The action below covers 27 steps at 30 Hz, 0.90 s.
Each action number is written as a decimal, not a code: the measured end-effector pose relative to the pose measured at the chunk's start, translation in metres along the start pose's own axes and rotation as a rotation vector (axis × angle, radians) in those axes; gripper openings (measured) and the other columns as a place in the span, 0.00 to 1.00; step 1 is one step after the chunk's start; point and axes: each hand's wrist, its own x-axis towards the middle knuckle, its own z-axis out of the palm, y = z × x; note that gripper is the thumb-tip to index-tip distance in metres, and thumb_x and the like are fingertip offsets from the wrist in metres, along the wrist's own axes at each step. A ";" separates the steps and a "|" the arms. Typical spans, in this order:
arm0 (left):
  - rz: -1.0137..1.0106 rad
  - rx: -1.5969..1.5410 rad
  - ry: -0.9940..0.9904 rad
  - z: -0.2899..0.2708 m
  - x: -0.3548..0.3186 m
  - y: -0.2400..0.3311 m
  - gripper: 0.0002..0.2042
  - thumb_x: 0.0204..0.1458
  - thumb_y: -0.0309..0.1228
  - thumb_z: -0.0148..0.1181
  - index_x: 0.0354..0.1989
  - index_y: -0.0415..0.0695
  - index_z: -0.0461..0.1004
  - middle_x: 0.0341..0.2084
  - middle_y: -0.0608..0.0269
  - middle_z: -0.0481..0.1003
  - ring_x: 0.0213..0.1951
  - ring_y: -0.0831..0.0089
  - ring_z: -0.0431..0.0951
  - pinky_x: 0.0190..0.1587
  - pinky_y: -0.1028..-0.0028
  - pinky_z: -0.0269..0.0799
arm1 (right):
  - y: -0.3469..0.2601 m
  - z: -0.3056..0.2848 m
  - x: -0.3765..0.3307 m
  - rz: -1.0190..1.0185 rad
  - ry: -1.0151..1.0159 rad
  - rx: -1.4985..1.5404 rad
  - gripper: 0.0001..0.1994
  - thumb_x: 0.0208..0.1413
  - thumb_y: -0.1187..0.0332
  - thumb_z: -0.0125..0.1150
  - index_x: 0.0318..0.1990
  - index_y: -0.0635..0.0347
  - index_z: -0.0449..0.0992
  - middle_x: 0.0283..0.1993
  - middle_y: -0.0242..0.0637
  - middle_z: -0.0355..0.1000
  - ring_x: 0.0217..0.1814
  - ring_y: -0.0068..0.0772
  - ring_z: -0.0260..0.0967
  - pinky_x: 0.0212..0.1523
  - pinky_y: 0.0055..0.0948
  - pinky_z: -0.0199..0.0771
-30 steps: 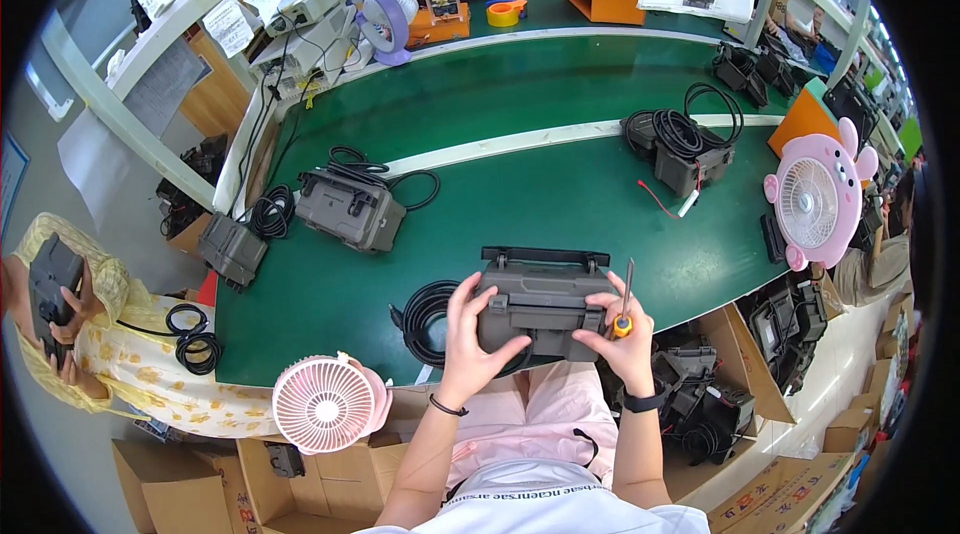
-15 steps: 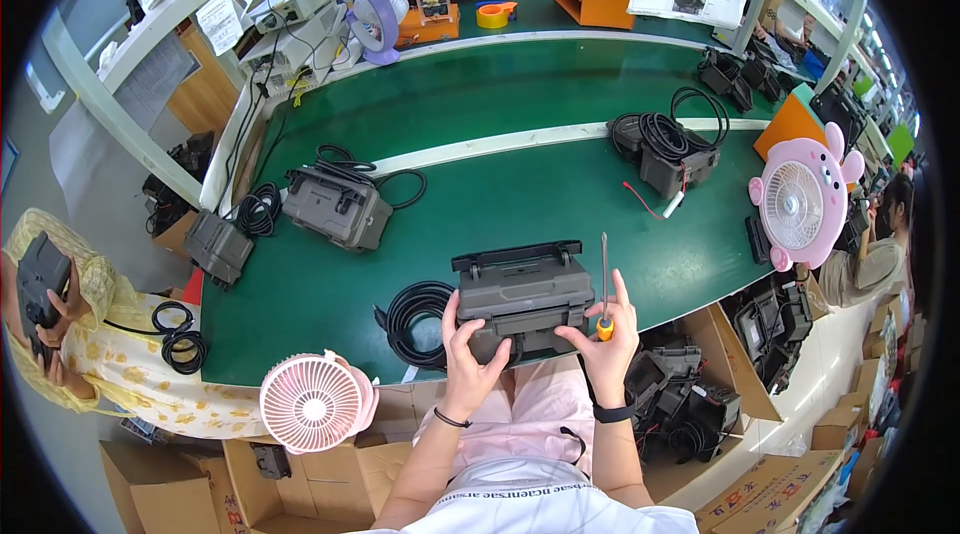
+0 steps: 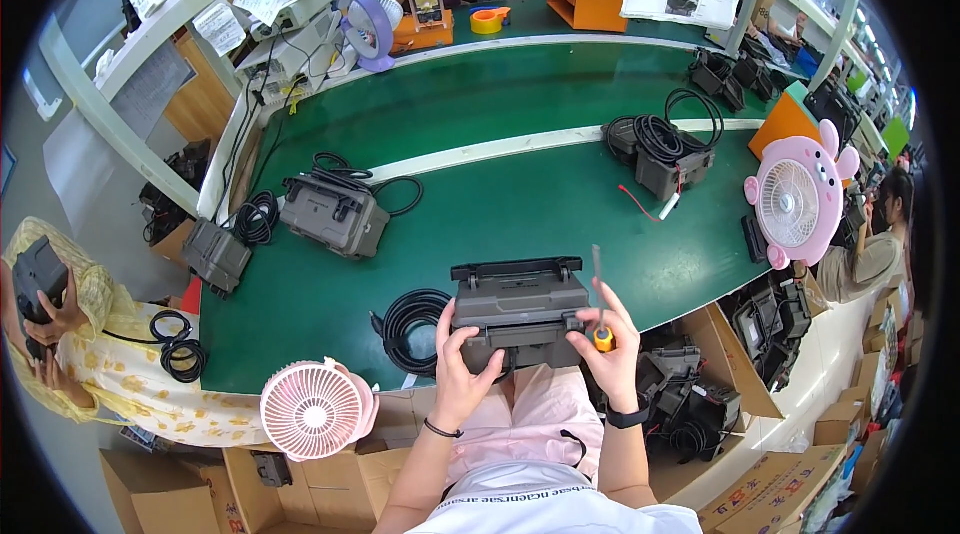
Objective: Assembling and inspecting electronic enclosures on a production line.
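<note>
A dark grey plastic case (image 3: 522,305) with a hinged handle along its far side is held at the near edge of the green table. My left hand (image 3: 462,366) grips its left end, thumb at the near face and fingers along the side. At the right end, my right hand (image 3: 614,359) has its thumb and a finger on the case's corner. A screwdriver (image 3: 603,339) with a yellow handle is tucked in that same hand, its blurred shaft pointing away from me. Left of the case lies a coil of black cable (image 3: 408,327).
Other grey cases with cables stand on the table (image 3: 480,204), at left (image 3: 335,216) and far right (image 3: 672,172). A pink fan (image 3: 315,411) is at the front left, a rabbit-shaped fan (image 3: 790,196) at right. A co-worker (image 3: 60,319) holds a case at left. Cardboard boxes (image 3: 165,494) sit below.
My right thumb and finger have shifted onto the case's right corner, and the screwdriver has moved slightly. The case's near face looks slightly more turned up. The whole view has shifted a little.
</note>
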 end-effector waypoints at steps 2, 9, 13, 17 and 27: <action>-0.082 -0.035 0.004 0.000 0.003 0.004 0.29 0.46 0.29 0.70 0.54 0.45 0.59 0.65 0.36 0.53 0.63 0.42 0.60 0.62 0.55 0.61 | -0.006 0.002 0.003 -0.136 0.054 -0.064 0.16 0.37 0.77 0.75 0.37 0.59 0.77 0.60 0.44 0.71 0.45 0.30 0.73 0.42 0.28 0.72; -0.109 0.108 -0.035 0.000 0.026 0.010 0.32 0.48 0.29 0.67 0.60 0.45 0.56 0.66 0.38 0.52 0.63 0.43 0.60 0.62 0.57 0.62 | -0.030 0.003 0.021 -0.395 0.055 -0.527 0.23 0.39 0.70 0.74 0.47 0.49 0.78 0.48 0.29 0.78 0.46 0.39 0.73 0.44 0.33 0.75; -0.123 0.102 -0.035 0.003 0.032 0.008 0.31 0.49 0.28 0.65 0.61 0.45 0.56 0.65 0.40 0.53 0.63 0.44 0.61 0.62 0.57 0.62 | -0.038 0.003 0.029 -0.354 0.008 -0.610 0.24 0.42 0.70 0.72 0.50 0.49 0.77 0.46 0.31 0.78 0.49 0.39 0.73 0.43 0.31 0.77; -0.156 0.017 0.050 0.013 0.038 0.006 0.25 0.51 0.26 0.63 0.56 0.44 0.59 0.65 0.43 0.55 0.63 0.46 0.61 0.63 0.58 0.59 | -0.042 0.008 0.020 -0.376 -0.005 -0.716 0.26 0.42 0.69 0.72 0.53 0.50 0.75 0.52 0.29 0.76 0.54 0.40 0.72 0.42 0.30 0.78; -0.062 -0.028 0.124 0.019 0.047 0.001 0.22 0.49 0.22 0.63 0.53 0.43 0.64 0.59 0.49 0.68 0.61 0.48 0.66 0.64 0.59 0.60 | -0.031 0.013 0.004 -0.210 -0.050 -0.654 0.30 0.44 0.70 0.71 0.59 0.52 0.71 0.60 0.35 0.71 0.54 0.40 0.74 0.44 0.31 0.79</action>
